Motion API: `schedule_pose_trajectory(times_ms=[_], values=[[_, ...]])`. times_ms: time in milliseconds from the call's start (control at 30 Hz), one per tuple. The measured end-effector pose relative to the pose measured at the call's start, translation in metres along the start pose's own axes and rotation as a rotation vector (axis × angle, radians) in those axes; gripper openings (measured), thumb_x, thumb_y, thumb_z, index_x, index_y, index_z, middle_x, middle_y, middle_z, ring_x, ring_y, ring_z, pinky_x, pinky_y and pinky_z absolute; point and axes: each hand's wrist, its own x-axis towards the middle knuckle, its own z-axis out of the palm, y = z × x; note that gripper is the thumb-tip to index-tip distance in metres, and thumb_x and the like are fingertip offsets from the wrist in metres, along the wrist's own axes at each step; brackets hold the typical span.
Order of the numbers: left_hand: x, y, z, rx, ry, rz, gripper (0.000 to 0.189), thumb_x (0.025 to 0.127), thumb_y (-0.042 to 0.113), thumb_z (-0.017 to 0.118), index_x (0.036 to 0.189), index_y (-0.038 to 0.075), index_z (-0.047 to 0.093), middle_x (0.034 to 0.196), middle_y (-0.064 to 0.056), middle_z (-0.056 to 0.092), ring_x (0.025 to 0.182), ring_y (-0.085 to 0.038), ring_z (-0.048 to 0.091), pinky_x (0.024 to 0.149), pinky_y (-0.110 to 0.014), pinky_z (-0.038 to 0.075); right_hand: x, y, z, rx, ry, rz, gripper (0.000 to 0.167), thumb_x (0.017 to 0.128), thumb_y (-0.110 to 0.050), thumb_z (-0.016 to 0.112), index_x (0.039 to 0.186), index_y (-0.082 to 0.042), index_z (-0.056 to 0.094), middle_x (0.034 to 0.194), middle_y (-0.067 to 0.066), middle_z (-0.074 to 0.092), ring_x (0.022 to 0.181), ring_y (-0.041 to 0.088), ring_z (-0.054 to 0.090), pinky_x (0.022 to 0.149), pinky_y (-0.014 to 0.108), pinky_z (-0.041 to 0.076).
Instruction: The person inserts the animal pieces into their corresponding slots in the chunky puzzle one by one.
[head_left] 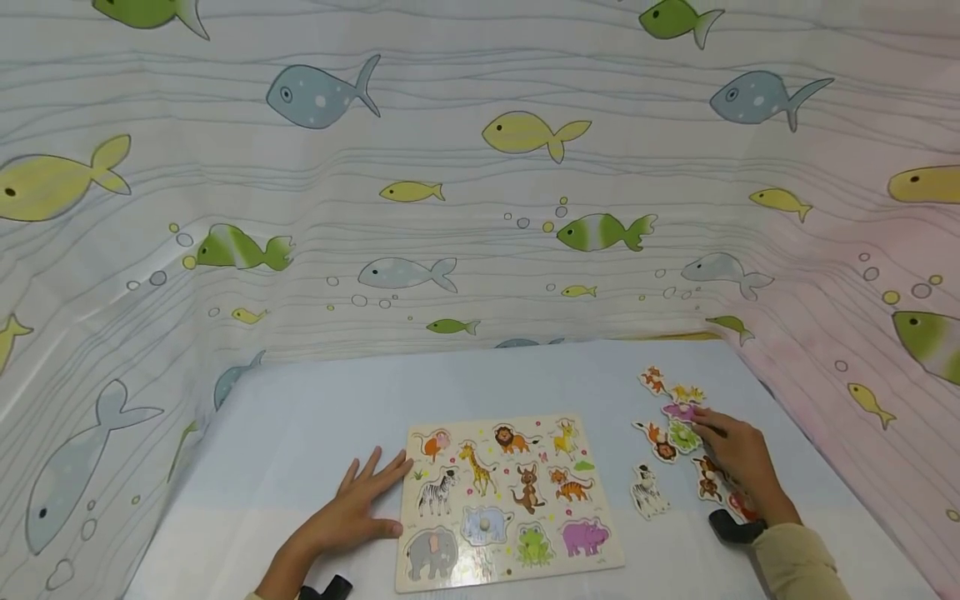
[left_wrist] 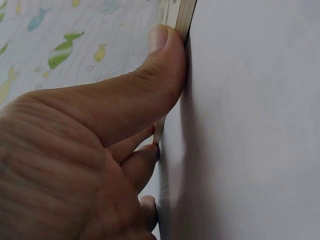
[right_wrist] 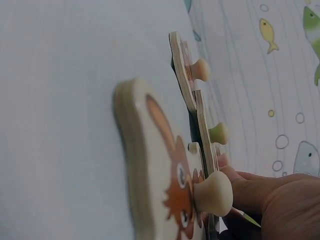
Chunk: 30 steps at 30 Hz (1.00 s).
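One hippo piece (head_left: 678,412) lies among other pieces (head_left: 648,493), right of the board (head_left: 480,432). Fingertips of the right hand (head_left: 737,454) are at it; whether they grasp it, I cannot tell. The left hand (head_left: 351,510), with fingers extended, touches the board's edge, probably to keep it steady.

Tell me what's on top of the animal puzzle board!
One pale blue, animal-shaped piece with a knob sits on the flat, cream wooden board, among colourful animal pictures. Whatever is under that piece is covered, so I can't see it.
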Motion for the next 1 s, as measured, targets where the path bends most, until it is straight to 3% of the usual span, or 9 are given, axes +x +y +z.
schedule_pose_trajectory(times_ms=[200,500,700,1000], values=[[-0.002,-0.005,0.003,-0.006,-0.016,-0.004,0.098,0.069,0.042,0.082,0.154,0.016,0.041,0.165,-0.010,0.026,0.153,-0.048,-0.004,0.118,-0.066,-0.016,-0.002,0.000,0.002,0.014,-0.022,0.042,0.042,0.100,-0.032,0.060,0.127,0.001,0.067,0.141,0.024,0.056,0.131,0.054,0.047,0.100,0.069,0.041],[-0.003,-0.001,0.001,-0.031,0.007,0.034,0.094,0.072,0.042,0.080,0.153,0.014,0.042,0.164,-0.013,0.026,0.151,-0.051,-0.005,0.120,-0.058,-0.022,0.001,-0.005,-0.003,0.001,-0.030,0.032,0.039,0.098,-0.027,0.064,0.127,0.000,0.067,0.141,0.025,0.055,0.131,0.054,0.046,0.101,0.070,0.040],[-0.001,0.000,0.000,-0.012,0.007,0.048,0.094,0.072,0.040,0.081,0.153,0.012,0.042,0.163,-0.015,0.027,0.151,-0.052,-0.004,0.117,-0.068,-0.016,0.002,-0.004,-0.010,-0.003,-0.050,0.018,0.043,0.098,-0.031,0.064,0.129,-0.001,0.066,0.145,0.025,0.052,0.134,0.053,0.044,0.101,0.072,0.038],[-0.002,0.002,-0.001,-0.022,0.001,0.033,0.095,0.071,0.039,0.082,0.153,0.012,0.042,0.163,-0.015,0.027,0.151,-0.052,-0.005,0.117,-0.068,-0.017,0.000,0.000,-0.025,0.026,-0.156,0.087,0.049,0.099,-0.043,0.059,0.127,-0.003,0.067,0.154,0.025,0.041,0.139,0.058,0.030,0.104,0.077,0.029]])
